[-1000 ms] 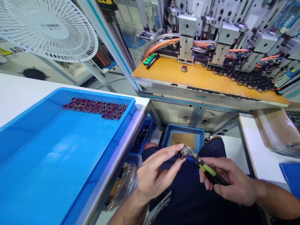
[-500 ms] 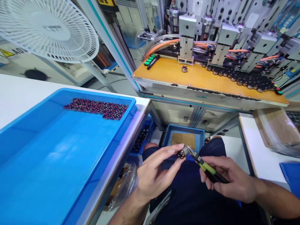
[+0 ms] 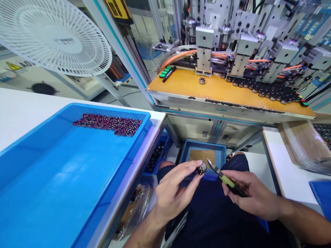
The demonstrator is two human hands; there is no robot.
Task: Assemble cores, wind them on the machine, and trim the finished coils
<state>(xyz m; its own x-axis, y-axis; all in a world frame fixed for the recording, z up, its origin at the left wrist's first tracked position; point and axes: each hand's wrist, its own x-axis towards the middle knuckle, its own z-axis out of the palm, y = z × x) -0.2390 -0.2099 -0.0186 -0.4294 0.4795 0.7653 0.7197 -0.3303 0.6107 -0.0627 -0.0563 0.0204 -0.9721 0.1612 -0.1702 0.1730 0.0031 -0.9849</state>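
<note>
My left hand [image 3: 174, 189] pinches a small wound motor stator [image 3: 202, 168] between thumb and fingertips, above my lap. It is a short grey metal cylinder with copper windings showing at the near end. In my right hand [image 3: 254, 193] is a pair of cutting pliers [image 3: 223, 177] with green and black handles. The jaws point up and left, a little to the right of the stator and apart from it. Whether the jaws are fully closed is hard to make out. A thin wire end seems to stick out below the stator.
A big blue tray [image 3: 103, 155] on the left table holds rows of wound parts [image 3: 108, 123]. Ahead, a machine's orange ledge [image 3: 222, 91] carries one stator [image 3: 202, 80], several dark ones [image 3: 269, 90] and a marker [image 3: 169, 74]. A fan [image 3: 64, 41] stands left; a blue bin [image 3: 203, 144] sits below.
The pliers have drawn back from the stator, leaving a gap. The wire ends that stuck out at its top no longer show. My left hand still holds it in nearly the same place.
</note>
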